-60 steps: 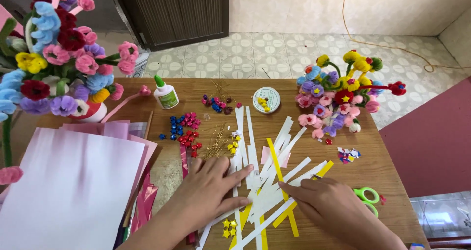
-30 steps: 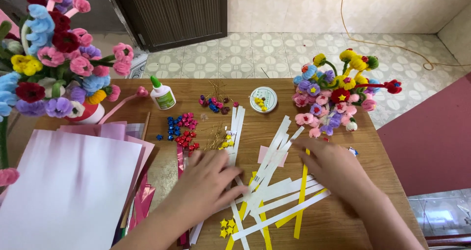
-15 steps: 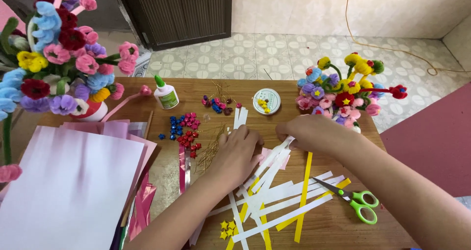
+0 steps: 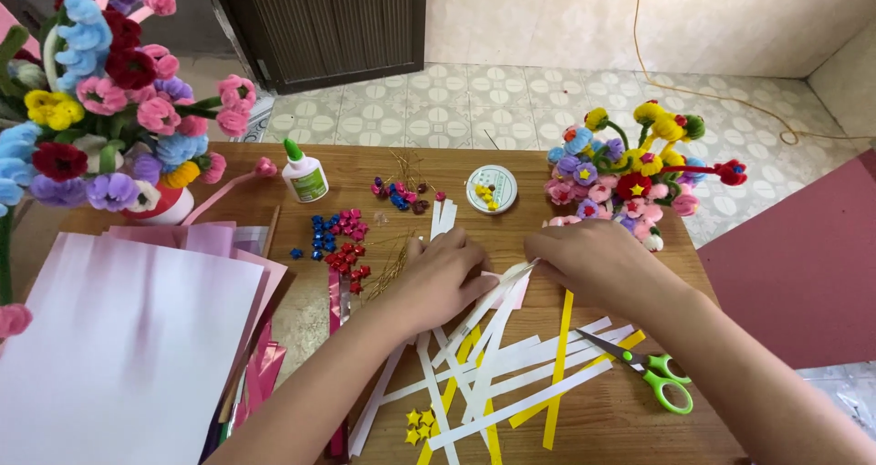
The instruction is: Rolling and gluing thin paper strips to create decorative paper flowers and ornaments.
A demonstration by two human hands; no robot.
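Note:
My left hand (image 4: 443, 278) lies palm down on a loose pile of white and yellow paper strips (image 4: 497, 365) on the wooden table (image 4: 511, 173). My right hand (image 4: 593, 262) is just to its right, pinching the upper end of a white strip (image 4: 506, 278) that runs between the two hands. Both hands touch the strips near the middle of the table. Green-handled scissors (image 4: 650, 372) lie on the strips to the right of my right forearm.
A pipe-cleaner flower bouquet (image 4: 630, 177) stands at the back right, a bigger one (image 4: 100, 100) at the left. A glue bottle (image 4: 304, 173), small folded paper stars (image 4: 342, 241), a round tape roll (image 4: 491, 188) and a stack of pink paper sheets (image 4: 128, 337) also sit here.
Both hands moved from the near edge up to the middle of the table and came together on a white strip. The scissors, earlier hidden under my right arm, now lie uncovered.

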